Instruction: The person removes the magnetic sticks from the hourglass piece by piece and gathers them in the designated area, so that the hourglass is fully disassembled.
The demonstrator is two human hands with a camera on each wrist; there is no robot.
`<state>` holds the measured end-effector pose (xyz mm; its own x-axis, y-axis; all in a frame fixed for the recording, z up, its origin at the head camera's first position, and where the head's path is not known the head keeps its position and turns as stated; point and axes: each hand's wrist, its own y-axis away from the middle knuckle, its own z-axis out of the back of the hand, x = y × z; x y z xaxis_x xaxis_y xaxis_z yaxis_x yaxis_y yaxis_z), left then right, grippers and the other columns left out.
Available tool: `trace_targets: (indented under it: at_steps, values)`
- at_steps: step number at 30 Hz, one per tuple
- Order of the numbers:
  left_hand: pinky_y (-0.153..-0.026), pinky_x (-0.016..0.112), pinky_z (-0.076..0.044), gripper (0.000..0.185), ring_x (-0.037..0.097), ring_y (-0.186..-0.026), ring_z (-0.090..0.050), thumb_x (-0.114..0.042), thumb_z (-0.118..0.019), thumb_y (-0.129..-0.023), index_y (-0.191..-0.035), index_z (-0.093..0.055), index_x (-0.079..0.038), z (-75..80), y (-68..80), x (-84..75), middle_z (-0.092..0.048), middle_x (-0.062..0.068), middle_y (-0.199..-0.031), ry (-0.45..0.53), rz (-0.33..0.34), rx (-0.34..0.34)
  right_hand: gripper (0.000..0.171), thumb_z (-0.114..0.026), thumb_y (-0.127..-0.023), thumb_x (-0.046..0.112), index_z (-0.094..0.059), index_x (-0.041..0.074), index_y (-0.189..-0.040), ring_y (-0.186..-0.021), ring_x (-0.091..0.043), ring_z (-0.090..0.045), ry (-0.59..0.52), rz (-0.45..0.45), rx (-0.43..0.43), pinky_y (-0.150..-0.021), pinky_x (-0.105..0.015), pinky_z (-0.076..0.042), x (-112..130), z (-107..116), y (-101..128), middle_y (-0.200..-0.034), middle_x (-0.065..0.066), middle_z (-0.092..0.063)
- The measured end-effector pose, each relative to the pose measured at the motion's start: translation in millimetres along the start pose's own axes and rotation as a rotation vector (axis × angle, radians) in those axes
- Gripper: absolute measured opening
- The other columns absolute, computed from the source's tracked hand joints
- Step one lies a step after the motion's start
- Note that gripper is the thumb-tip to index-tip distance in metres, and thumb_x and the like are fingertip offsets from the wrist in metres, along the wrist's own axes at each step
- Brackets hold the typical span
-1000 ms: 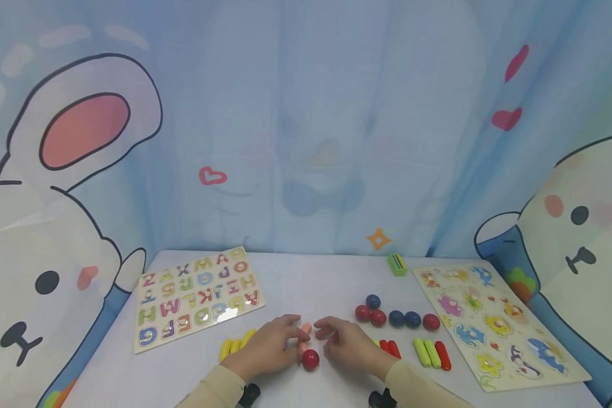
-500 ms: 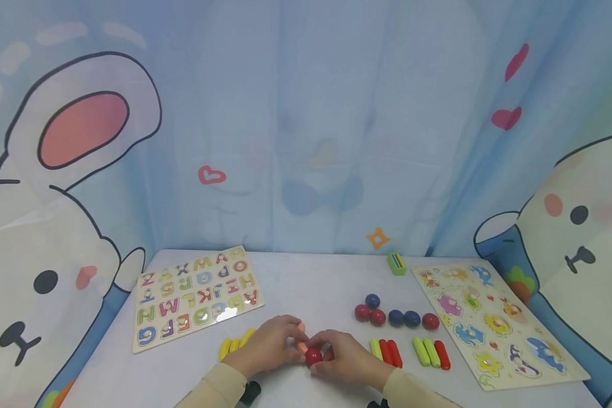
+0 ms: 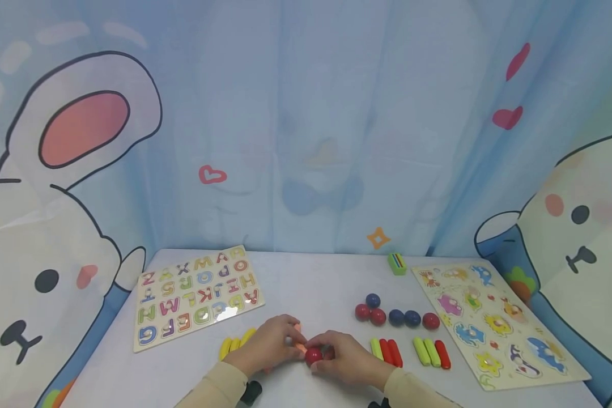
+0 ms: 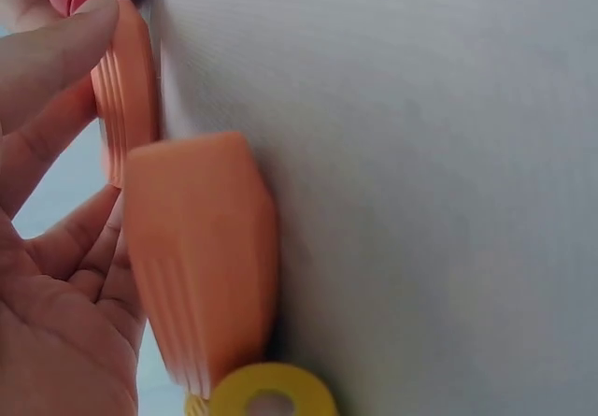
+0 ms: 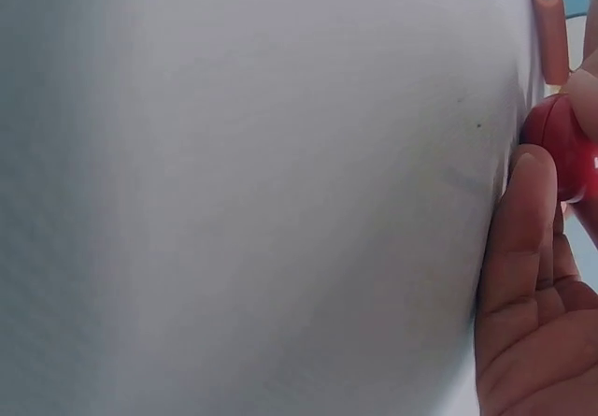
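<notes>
My right hand (image 3: 353, 358) pinches a glossy red ball (image 3: 313, 356) between thumb and fingers, at the front middle of the table. In the right wrist view the ball (image 5: 561, 145) shows a seam. Just left of it, my left hand (image 3: 270, 347) holds an orange ridged stick (image 4: 131, 84) between thumb and fingers, its end close to the ball. Nearer the left wrist camera lies a second orange stick (image 4: 201, 257), with a yellow piece (image 4: 313, 388) at its end. From the head view most of the orange sticks are hidden behind the left hand.
Yellow sticks (image 3: 226, 347) lie beside the left hand. To the right are green and red sticks (image 3: 391, 352), another such group (image 3: 430, 354), and several red and blue balls (image 3: 396, 318). A letter board (image 3: 199, 294), an animal board (image 3: 494, 326) and a small green block (image 3: 397, 264) lie farther out.
My right hand has moved left and down onto the red ball and now pinches it. The ball has shifted slightly right, and the orange stick by the left hand has tilted.
</notes>
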<state>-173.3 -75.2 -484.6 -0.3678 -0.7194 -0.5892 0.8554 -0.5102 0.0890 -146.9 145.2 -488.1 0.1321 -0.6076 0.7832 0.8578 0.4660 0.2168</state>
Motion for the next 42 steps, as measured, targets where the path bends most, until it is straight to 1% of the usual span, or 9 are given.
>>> trace_targets:
  at_steps: [4, 9, 14, 18, 24, 29, 33, 36, 42]
  values:
    - [-0.107, 0.049, -0.041, 0.020, 0.025, -0.127, -0.051, -0.029, -0.087, -0.077, -0.094, -0.079, -0.032, -0.3, 0.3, -1.5, -0.059, -0.001, -0.133, 0.011, 0.009, -0.001, 0.038, -0.080, -0.085, 0.019, -0.069, 0.021, -0.121, -0.088, -0.020, -0.054, -0.016, -0.004, 0.011, -0.076, -0.032, -0.050, 1, 2, 2, -0.100, 0.006, -0.060]
    - [-0.105, 0.044, -0.043, 0.025, 0.022, -0.123, -0.054, -0.032, -0.090, -0.072, -0.094, -0.079, -0.029, -1.2, 1.0, -1.9, -0.060, -0.003, -0.130, -0.004, -0.015, -0.007, 0.035, -0.078, -0.086, 0.016, -0.068, 0.018, -0.119, -0.090, -0.021, -0.056, -0.051, -0.019, 0.024, -0.077, -0.033, -0.054, 1, 7, 5, -0.102, 0.004, -0.062]
    - [-0.101, 0.037, -0.047, 0.036, 0.014, -0.113, -0.057, -0.033, -0.091, -0.071, -0.104, -0.078, -0.026, -1.4, 0.4, -1.2, -0.062, -0.007, -0.120, -0.036, -0.055, -0.012, 0.039, -0.076, -0.088, 0.015, -0.064, 0.013, -0.125, -0.090, -0.022, -0.059, -0.112, 0.024, -0.002, -0.074, -0.030, -0.056, 0, 29, 10, -0.109, 0.001, -0.065]
    - [-0.098, 0.033, -0.048, 0.048, 0.010, -0.106, -0.057, -0.035, -0.091, -0.069, -0.113, -0.075, -0.024, -2.0, 0.1, -0.3, -0.061, -0.011, -0.113, -0.065, -0.075, -0.023, 0.042, -0.076, -0.089, 0.016, -0.064, 0.013, -0.129, -0.097, -0.021, -0.061, -0.102, 0.071, -0.100, -0.081, -0.031, -0.054, -3, 62, 18, -0.116, -0.001, -0.066]
    - [-0.097, 0.030, -0.048, 0.060, 0.009, -0.104, -0.057, -0.035, -0.093, -0.067, -0.120, -0.072, -0.019, -2.7, 1.9, 1.6, -0.062, -0.011, -0.112, -0.080, -0.110, -0.060, 0.048, -0.080, -0.086, 0.027, -0.063, 0.014, -0.129, -0.104, -0.025, -0.061, -0.061, -0.023, -0.308, -0.082, -0.035, -0.057, -26, 118, 31, -0.120, -0.005, -0.064]
    - [-0.098, 0.030, -0.047, 0.067, 0.011, -0.109, -0.058, -0.041, -0.092, -0.066, -0.125, -0.069, -0.020, -4.1, 1.9, 4.0, -0.063, -0.011, -0.117, -0.133, -0.121, -0.072, 0.052, -0.075, -0.091, 0.028, -0.058, 0.012, -0.138, -0.114, -0.035, -0.058, 0.073, -0.109, -0.409, -0.088, -0.046, -0.055, -63, 153, 37, -0.125, -0.011, -0.063]
    - [-0.099, 0.031, -0.046, 0.067, 0.012, -0.111, -0.057, -0.043, -0.091, -0.066, -0.126, -0.069, -0.022, -5.6, 2.4, 4.8, -0.063, -0.011, -0.119, -0.172, -0.122, -0.077, 0.055, -0.074, -0.092, 0.027, -0.055, 0.008, -0.140, -0.113, -0.037, -0.058, 0.132, -0.175, -0.409, -0.085, -0.046, -0.056, -81, 163, 36, -0.125, -0.014, -0.062]
    - [-0.099, 0.031, -0.046, 0.067, 0.012, -0.111, -0.057, -0.044, -0.091, -0.066, -0.126, -0.069, -0.023, -6.2, 2.8, 5.0, -0.063, -0.011, -0.120, -0.181, -0.116, -0.075, 0.055, -0.075, -0.091, 0.028, -0.056, 0.008, -0.139, -0.109, -0.033, -0.060, 0.141, -0.205, -0.391, -0.083, -0.044, -0.057, -91, 163, 31, -0.122, -0.012, -0.063]
    - [-0.099, 0.030, -0.046, 0.068, 0.012, -0.111, -0.056, -0.044, -0.091, -0.067, -0.127, -0.068, -0.023, -6.7, 2.0, 5.2, -0.063, -0.011, -0.121, -0.158, -0.112, -0.074, 0.056, -0.077, -0.089, 0.034, -0.059, 0.010, -0.137, -0.114, -0.032, -0.058, 0.151, -0.218, -0.347, -0.092, -0.049, -0.052, -98, 160, 18, -0.122, -0.008, -0.064]
